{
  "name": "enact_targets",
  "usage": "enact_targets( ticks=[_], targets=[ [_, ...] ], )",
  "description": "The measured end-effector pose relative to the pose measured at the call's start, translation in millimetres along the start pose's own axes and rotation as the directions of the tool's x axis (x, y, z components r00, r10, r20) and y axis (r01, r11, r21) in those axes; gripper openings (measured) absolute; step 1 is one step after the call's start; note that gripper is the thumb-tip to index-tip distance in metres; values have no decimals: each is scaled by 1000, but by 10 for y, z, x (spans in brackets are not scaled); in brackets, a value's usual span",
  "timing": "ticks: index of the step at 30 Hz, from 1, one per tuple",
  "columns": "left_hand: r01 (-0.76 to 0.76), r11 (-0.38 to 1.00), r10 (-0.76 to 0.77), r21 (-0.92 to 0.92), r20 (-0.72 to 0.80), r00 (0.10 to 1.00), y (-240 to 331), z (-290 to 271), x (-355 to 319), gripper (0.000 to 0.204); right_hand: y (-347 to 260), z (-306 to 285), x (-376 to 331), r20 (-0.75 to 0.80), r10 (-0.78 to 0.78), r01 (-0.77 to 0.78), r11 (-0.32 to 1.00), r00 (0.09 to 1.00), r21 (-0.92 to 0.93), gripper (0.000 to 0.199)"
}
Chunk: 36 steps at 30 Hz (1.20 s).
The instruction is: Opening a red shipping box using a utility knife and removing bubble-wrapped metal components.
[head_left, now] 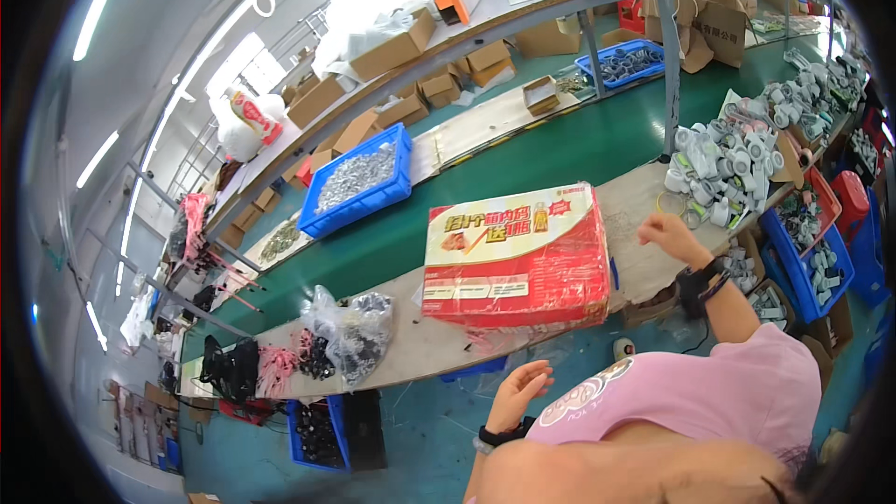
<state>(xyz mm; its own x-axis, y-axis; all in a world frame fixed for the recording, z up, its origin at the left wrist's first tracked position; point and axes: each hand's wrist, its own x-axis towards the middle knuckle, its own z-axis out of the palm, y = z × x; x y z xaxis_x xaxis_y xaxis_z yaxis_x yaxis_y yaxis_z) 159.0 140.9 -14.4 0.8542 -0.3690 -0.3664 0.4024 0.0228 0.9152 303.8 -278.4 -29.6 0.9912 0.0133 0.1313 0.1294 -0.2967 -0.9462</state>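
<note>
A red and white cardboard box (pixel 516 261), taped shut and scuffed, sits on the pale worktop in front of me. My left hand (pixel 520 394) hovers off the box's near side, below the bench edge, fingers loosely bent and nothing held. Just beyond the box's right side is my right hand (pixel 674 241), raised above the worktop with its fingers loosely curled and apart; no object shows in it. Close to that hand lies a heap of white and grey plastic parts (pixel 714 168), some in clear bags.
A green conveyor belt (pixel 448 196) runs behind the worktop, and a blue tray of small metallic parts (pixel 403 163) stands beyond it. Clear bags of dark parts (pixel 350 331) lie at left. Blue crates (pixel 821 261) stand low at right. A metal post (pixel 666 65) rises behind the belt.
</note>
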Motion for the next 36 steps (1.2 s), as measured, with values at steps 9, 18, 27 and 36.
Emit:
enact_targets(
  ticks=[9, 18, 27, 36],
  targets=[
    [-44, 999, 45, 20, -81, 996, -157, -312, -76, 34, -628, -541, -167, -171, -37, 39, 999, 985, 6, 33],
    [-10, 1000, 6, -11, -261, 965, -76, -392, -37, 31, -980, -1141, 57, -327, -113, 151, 984, 938, 94, 23],
    [-53, 999, 46, -9, -363, 931, 214, -69, 341, 28, -877, -1629, 520, -218, -93, 119, 987, 971, 110, 22],
    [146, 546, 719, 825, -552, 422, 549, -834, 875, 30, -192, -1395, 1286, 68, -508, 471, 731, 859, -494, 23]
  ],
)
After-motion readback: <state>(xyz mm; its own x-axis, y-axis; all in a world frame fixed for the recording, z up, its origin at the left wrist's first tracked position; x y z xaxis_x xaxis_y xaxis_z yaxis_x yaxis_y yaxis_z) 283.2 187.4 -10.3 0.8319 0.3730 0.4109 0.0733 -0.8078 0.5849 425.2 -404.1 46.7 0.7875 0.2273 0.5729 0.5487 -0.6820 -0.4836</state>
